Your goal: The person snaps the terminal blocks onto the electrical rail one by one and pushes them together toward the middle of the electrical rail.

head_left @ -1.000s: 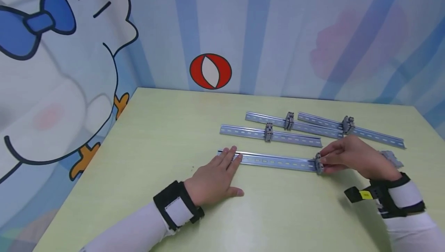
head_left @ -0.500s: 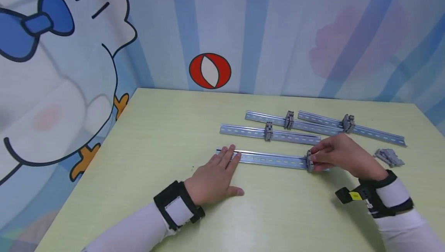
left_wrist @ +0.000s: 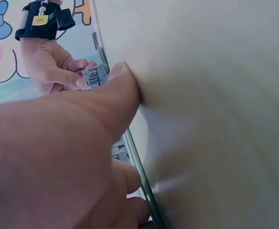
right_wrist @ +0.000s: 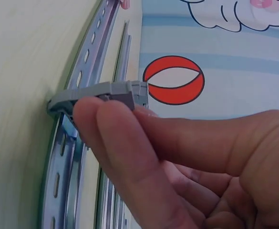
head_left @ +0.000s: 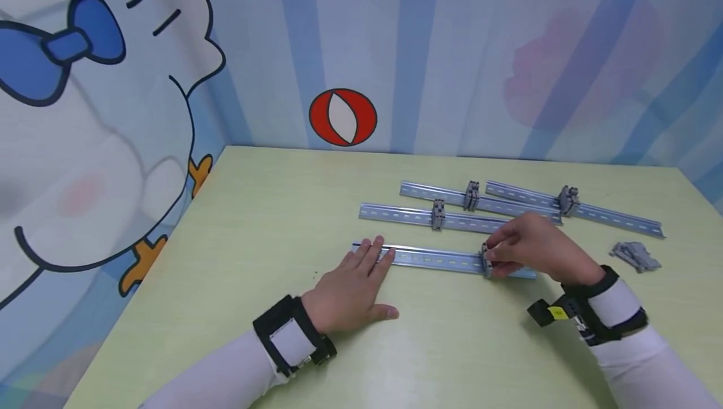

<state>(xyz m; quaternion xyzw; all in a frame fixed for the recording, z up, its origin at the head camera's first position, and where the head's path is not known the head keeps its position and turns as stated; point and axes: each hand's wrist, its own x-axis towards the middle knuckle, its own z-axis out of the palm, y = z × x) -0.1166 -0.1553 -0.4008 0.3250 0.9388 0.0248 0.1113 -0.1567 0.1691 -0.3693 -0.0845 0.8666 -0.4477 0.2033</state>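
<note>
A slotted metal DIN rail (head_left: 437,260) lies nearest the person, running left to right. Fingers extended, my left hand (head_left: 353,293) presses on its left end, the thumb lying spread on the table. My right hand (head_left: 539,249) pinches a grey terminal block (right_wrist: 106,89) between thumb and fingers. That block sits across the front rail, right of its middle, and a short stretch of rail shows beyond it. In the left wrist view, the left thumb (left_wrist: 122,90) hides part of the rail, while the block shows past its tip.
Behind lie three more DIN rails: a middle rail (head_left: 395,213), a back rail (head_left: 429,191) and a right rail (head_left: 621,217), each carrying a grey block. Several loose grey pieces (head_left: 635,256) lie right of the right hand. A printed wall (head_left: 452,51) borders the table (head_left: 271,208).
My right hand has moved left along the front rail with the terminal block, from its right end inward. The loose grey pieces have come into full view. My left hand stays put.
</note>
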